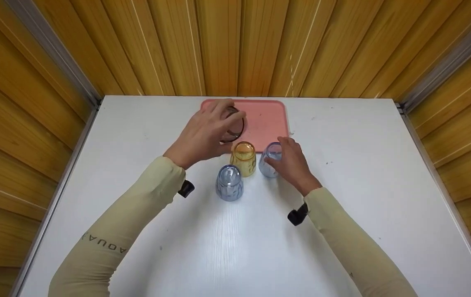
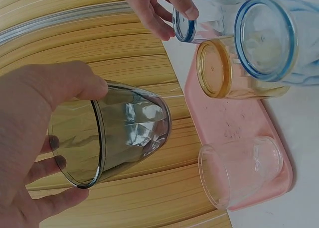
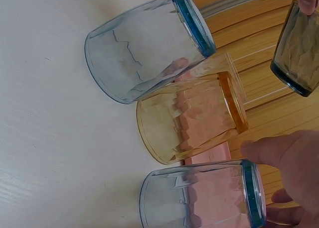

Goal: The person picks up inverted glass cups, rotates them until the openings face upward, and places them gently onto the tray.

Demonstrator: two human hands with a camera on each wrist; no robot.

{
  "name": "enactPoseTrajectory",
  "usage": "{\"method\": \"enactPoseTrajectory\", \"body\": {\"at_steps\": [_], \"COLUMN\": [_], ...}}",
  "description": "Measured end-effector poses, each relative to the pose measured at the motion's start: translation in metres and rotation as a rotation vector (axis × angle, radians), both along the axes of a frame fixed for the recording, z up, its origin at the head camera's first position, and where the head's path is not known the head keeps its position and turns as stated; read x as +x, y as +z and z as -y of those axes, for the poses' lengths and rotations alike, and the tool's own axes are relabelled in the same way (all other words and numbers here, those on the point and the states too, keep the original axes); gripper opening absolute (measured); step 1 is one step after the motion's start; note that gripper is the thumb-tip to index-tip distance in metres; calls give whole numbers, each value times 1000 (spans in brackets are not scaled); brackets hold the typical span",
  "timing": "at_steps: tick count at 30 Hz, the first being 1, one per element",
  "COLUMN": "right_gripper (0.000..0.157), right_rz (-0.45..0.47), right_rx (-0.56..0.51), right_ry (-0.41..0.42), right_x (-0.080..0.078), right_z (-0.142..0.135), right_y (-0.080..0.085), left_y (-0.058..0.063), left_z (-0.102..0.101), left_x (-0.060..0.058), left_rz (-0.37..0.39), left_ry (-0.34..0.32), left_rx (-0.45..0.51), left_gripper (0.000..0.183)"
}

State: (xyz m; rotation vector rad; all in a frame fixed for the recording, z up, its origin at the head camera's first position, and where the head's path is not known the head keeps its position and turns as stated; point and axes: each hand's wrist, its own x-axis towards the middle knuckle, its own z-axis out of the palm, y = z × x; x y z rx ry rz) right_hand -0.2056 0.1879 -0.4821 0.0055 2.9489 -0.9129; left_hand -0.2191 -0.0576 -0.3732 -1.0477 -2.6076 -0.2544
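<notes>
My left hand (image 1: pixel 202 134) grips a smoky grey glass (image 2: pixel 134 123) by its rim, thumb on one side and fingers on the other. The glass is mouth up over the pink tray (image 1: pixel 266 119). Upside down in front of the tray, a blue glass (image 1: pixel 267 168) has the thumb and fingers of my right hand (image 1: pixel 294 164) around its raised base. An amber glass (image 1: pixel 243 165) stands upside down to its left, and a second blue glass (image 1: pixel 230 187) is upside down nearer to me. On the tray, a clear glass (image 2: pixel 249 171) stands mouth up, hidden in the head view.
The white table (image 1: pixel 227 255) runs back to a wood-patterned wall (image 1: pixel 256 49), with similar panels at both sides. Metal frame strips (image 1: pixel 437 173) line the table's side edges. The amber glass stands close between the two blue ones.
</notes>
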Motion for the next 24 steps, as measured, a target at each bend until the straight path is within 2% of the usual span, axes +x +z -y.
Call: {"method": "enactPoseTrajectory", "body": {"at_steps": [6,11,24], "right_gripper": [69,67,67], "right_rz": [50,55,96], "right_rx": [-6,3,133], "right_ry": [-17,8,33], "right_x": [-2,-3,-6], "right_z": [0,-1,8], "right_y": [-1,-1,7], "left_y": [1,4,4], "left_z": [1,1,5], "left_x": [-2,-4,-14], "left_rz": [28,12,43], "left_ry": [13,23,34], "left_rx": [-3,-16,-22], "left_gripper": [74,74,74]}}
